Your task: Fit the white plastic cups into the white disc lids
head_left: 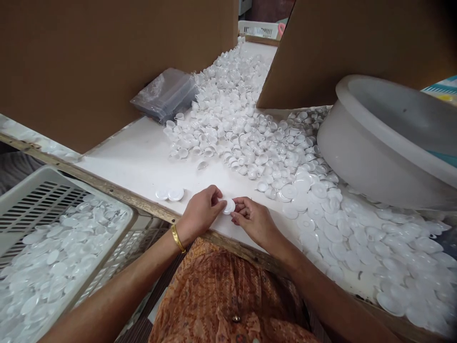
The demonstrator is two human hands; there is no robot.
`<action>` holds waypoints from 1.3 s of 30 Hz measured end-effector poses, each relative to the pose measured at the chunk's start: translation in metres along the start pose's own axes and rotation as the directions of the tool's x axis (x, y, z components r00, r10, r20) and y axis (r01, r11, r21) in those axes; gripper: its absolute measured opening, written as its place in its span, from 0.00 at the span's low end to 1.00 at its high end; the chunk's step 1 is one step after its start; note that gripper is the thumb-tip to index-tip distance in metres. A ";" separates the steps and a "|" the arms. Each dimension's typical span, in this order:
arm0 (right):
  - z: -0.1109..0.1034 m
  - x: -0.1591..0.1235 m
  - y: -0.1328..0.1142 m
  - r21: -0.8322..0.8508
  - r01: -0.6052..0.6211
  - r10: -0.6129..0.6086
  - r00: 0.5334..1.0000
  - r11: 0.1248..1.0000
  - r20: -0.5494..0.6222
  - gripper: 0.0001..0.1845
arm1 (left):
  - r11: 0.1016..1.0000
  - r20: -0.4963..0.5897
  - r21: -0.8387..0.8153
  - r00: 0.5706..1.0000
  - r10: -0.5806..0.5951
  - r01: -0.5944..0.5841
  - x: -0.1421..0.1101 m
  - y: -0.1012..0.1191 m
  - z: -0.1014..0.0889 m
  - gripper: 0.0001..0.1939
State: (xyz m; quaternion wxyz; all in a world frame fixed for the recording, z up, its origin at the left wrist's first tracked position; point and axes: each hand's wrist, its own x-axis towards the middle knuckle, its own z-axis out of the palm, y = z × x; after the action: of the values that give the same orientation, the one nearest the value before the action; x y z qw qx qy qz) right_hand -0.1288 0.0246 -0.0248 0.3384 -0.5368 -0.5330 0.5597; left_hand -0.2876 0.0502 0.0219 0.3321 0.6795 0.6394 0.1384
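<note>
Both of my hands hold a small round white plastic saucer (229, 206) just above the table's near edge. My left hand (201, 213), with a gold bangle at the wrist, pinches it from the left between thumb and fingers. From the other side, my right hand (253, 220) grips its rim with thumb and curled fingertips. Two more white saucers (175, 194) lie on the table left of my hands. Beyond them spreads a heap of tiny white toy cups (228, 124). Many loose white saucers (332, 224) are piled to the right.
A white slatted basket (130, 224) full of small white pieces stands at lower left. A large whitish tub (357, 143) sits at right. Brown cardboard panels (107, 57) rise behind, with a stack of clear plastic bags (166, 93) nearby. Wooden edging (143, 204) borders the white table.
</note>
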 end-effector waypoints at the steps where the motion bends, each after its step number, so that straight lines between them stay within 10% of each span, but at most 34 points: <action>1: 0.000 0.000 0.000 -0.023 0.010 -0.010 1.000 1.000 -0.006 0.16 | 0.998 -0.078 0.059 0.996 0.040 -0.036 0.001 0.005 0.001 0.11; 5: 0.000 -0.002 -0.004 -0.081 0.008 -0.010 1.000 0.997 -0.022 0.22 | 0.926 -0.290 0.344 0.921 0.260 -0.153 0.016 0.027 0.016 0.17; 10: -0.002 -0.007 -0.005 -0.106 -0.012 0.010 1.000 0.994 -0.019 0.19 | 0.795 -0.221 0.568 0.891 0.396 -0.212 0.042 0.034 0.042 0.32; 28: -0.003 -0.014 -0.017 -0.209 -0.181 0.189 0.982 0.961 0.018 0.15 | 0.814 -0.119 0.477 0.893 0.435 -0.333 0.053 0.025 0.046 0.29; 39: -0.005 -0.019 -0.003 -0.306 0.087 -0.071 0.995 0.948 0.063 0.19 | 0.703 -0.125 0.687 0.923 0.364 -0.184 0.030 -0.016 -0.007 0.27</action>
State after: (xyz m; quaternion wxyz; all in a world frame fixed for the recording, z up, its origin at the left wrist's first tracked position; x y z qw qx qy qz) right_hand -0.1213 0.0084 -0.0165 0.2587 -0.5468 -0.6433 0.4693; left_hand -0.2997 0.0799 0.0100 -0.0394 0.8172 0.5739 0.0352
